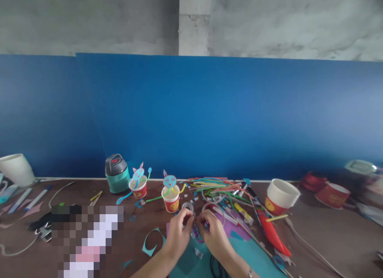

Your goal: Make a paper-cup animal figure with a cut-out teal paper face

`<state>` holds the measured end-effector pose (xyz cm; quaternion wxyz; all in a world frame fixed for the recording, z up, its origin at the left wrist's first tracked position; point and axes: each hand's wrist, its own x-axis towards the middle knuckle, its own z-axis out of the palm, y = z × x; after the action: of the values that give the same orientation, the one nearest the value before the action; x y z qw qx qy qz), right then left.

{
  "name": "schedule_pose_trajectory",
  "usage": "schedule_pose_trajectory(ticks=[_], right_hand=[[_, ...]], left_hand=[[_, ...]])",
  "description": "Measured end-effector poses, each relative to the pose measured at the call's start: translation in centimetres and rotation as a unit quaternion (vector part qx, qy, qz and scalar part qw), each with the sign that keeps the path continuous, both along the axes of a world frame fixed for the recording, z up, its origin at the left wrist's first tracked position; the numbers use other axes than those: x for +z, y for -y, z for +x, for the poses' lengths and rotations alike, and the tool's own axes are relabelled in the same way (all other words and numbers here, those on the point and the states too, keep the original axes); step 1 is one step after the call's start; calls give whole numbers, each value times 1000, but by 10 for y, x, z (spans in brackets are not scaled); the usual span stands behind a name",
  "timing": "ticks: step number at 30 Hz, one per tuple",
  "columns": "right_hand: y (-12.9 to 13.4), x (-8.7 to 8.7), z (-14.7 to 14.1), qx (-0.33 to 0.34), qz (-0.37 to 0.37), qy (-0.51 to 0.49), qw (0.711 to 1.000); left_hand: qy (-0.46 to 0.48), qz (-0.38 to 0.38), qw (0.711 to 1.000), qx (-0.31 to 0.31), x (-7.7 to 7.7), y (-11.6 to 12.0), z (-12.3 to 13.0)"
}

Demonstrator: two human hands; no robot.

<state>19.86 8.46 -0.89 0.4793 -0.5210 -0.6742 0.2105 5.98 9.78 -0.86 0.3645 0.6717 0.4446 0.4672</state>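
Observation:
My left hand [181, 226] and my right hand [211, 226] almost meet over the coloured paper, fingers bent into pinches. Whatever lies between the fingertips is too small and hidden to name. Just beyond them is a clear roll of tape [188, 206]. Beneath my hands lie a teal sheet [239, 256] and purple paper [237, 228]. A paper cup [172, 204] with a blue cat face [170, 181] and straw arms stands behind my left hand. Further left is a second such cup [140, 189]. A cut teal paper scrap [152, 241] rests beside my left wrist.
Coloured straws [212, 185] pile up behind my right hand, near a yellow glue stick [243, 213]. To the right are a red, curved object [273, 234] and a white-and-red cup [281, 196]. A teal jar [117, 180] stands by the blue partition [209, 118].

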Motion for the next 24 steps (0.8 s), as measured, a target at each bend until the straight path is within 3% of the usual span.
schedule_pose_trajectory(ticks=[12, 18, 24], right_hand=[[-2, -4, 4, -46, -52, 13, 998], [-1, 3, 2, 20, -27, 8, 999], [0, 1, 2, 40, -3, 38, 998]], left_hand=[[20, -14, 1000, -3, -5, -4, 0], [38, -37, 999, 2, -6, -5, 1], [59, -55, 997, -16, -7, -3, 3]])
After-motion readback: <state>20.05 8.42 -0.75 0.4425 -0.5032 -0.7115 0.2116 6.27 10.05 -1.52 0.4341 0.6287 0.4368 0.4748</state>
